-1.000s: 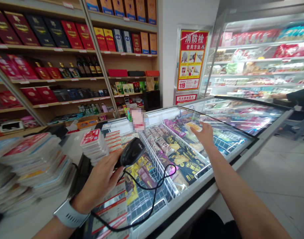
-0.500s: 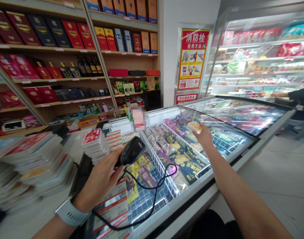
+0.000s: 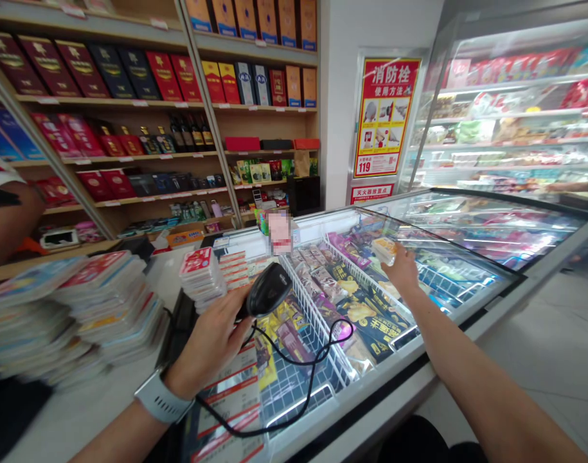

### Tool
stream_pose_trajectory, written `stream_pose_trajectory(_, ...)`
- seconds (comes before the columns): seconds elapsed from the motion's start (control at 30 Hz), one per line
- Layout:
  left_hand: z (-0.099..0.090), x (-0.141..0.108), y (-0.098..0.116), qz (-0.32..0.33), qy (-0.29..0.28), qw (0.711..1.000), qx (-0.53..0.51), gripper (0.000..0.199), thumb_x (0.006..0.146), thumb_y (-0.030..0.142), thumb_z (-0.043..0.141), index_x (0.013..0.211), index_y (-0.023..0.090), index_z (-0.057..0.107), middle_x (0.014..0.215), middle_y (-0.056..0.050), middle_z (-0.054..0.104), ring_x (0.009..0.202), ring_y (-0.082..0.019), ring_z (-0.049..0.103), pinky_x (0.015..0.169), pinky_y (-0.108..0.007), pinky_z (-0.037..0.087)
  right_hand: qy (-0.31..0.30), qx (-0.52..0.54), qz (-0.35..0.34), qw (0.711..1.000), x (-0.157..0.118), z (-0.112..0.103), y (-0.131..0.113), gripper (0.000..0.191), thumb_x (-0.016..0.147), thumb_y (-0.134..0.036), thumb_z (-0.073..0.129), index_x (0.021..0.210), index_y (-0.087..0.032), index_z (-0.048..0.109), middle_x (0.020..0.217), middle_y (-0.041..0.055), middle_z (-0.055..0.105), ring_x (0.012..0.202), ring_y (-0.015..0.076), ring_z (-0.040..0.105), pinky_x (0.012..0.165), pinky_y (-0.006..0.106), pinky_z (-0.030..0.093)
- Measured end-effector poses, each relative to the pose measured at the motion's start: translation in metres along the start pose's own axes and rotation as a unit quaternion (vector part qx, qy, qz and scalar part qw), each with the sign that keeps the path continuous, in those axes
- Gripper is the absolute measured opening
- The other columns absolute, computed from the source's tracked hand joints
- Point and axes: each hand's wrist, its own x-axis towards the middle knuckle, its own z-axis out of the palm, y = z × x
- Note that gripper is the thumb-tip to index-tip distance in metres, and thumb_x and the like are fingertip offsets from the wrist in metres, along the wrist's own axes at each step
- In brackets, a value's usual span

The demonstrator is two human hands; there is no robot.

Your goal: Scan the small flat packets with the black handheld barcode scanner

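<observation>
My left hand [image 3: 221, 328] is closed around a black barcode scanner [image 3: 268, 289], held above the freezer's left end. The scanner's black cable [image 3: 313, 366] loops over the glass. My right hand [image 3: 400, 273] reaches across the freezer lid with its fingers apart. Just beyond its thumb lies a small stack of yellow-and-white cards [image 3: 383, 248], seemingly resting on the glass; whether a fingertip still touches it is hard to see. Under the glass of the chest freezer [image 3: 448, 347], wrapped ice creams [image 3: 361, 308] fill white wire baskets.
Tall stacks of plastic-covered cards [image 3: 115, 302] stand on the counter at left, with a smaller red-topped stack [image 3: 200, 276] beside the freezer. Price sheets [image 3: 240, 392] lie near my left forearm. Another person's arm [image 3: 14, 212] shows at far left. Boxed goods line the shelves [image 3: 153, 103] behind.
My right hand's fingers have spread from the small card stack, which now sits on the glass. The view has turned slightly left. My left hand keeps the scanner.
</observation>
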Motion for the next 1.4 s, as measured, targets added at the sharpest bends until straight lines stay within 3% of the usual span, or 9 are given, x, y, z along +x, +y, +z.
stream_pose_trajectory(0.27,-0.004,0.0,0.002,-0.012,-0.006,1.0,-0.016,0.049,0.091,0.026,0.05,0.138,0.02,0.042,0.129,-0.011,0.06,0.117,-0.026,0.059,0.102,-0.043,0.047,0.009,0.008,0.024,1.0,0.003,-0.002,0.005,0.081,0.072,-0.033,0.063,0.145,-0.017,0.032,0.129,0.0215,0.045,0.11,0.0373,0.054,0.089,0.049,0.044)
stream_pose_trajectory(0.47,-0.005,0.001,0.002,-0.016,0.002,1.0,-0.022,0.047,0.091,0.028,0.048,0.138,0.02,0.043,0.13,-0.012,0.06,0.118,-0.026,0.058,0.103,-0.044,0.046,0.052,0.004,0.039,0.998,-0.001,-0.005,0.002,0.09,0.068,-0.05,0.066,0.146,-0.021,0.03,0.144,0.0236,0.033,0.128,0.0449,0.037,0.094,0.058,0.038)
stream_pose_trajectory(0.67,-0.005,-0.001,0.001,-0.013,-0.007,1.0,-0.021,0.049,0.092,0.026,0.048,0.139,0.021,0.039,0.133,-0.012,0.057,0.122,-0.026,0.055,0.104,-0.044,0.045,0.097,-0.005,-0.035,0.995,-0.006,-0.01,-0.009,0.078,0.078,-0.051,0.055,0.143,-0.013,0.035,0.143,0.0246,0.038,0.133,0.0409,0.033,0.102,0.058,0.031)
stream_pose_trajectory(0.9,-0.008,-0.001,0.002,-0.022,0.0,0.999,-0.04,0.046,0.092,0.027,0.049,0.137,0.02,0.042,0.129,-0.01,0.059,0.117,-0.024,0.058,0.101,-0.041,0.047,0.061,-0.021,-0.151,0.986,-0.014,-0.01,-0.033,0.058,0.086,-0.042,0.046,0.135,-0.01,0.046,0.137,0.0209,0.05,0.129,0.0336,0.041,0.106,0.05,0.032)
stream_pose_trajectory(1.13,-0.013,-0.001,0.005,-0.023,0.013,0.999,-0.047,0.045,0.091,0.023,0.05,0.135,0.02,0.044,0.128,-0.01,0.06,0.117,-0.023,0.058,0.102,-0.039,0.046,0.075,-0.051,-0.218,0.972,-0.029,-0.022,-0.07,0.049,0.092,-0.039,0.04,0.13,-0.012,0.052,0.136,0.0184,0.054,0.129,0.0313,0.042,0.112,0.054,0.02)
stream_pose_trajectory(1.4,-0.014,-0.002,0.006,-0.038,0.013,0.996,-0.075,0.044,0.09,0.02,0.051,0.134,0.018,0.045,0.13,-0.01,0.059,0.12,-0.023,0.056,0.104,-0.039,0.045,0.055,-0.011,-0.321,0.945,-0.046,-0.02,-0.115,0.045,0.094,-0.035,0.041,0.128,-0.009,0.053,0.132,0.0184,0.057,0.126,0.0315,0.046,0.11,0.054,0.023)
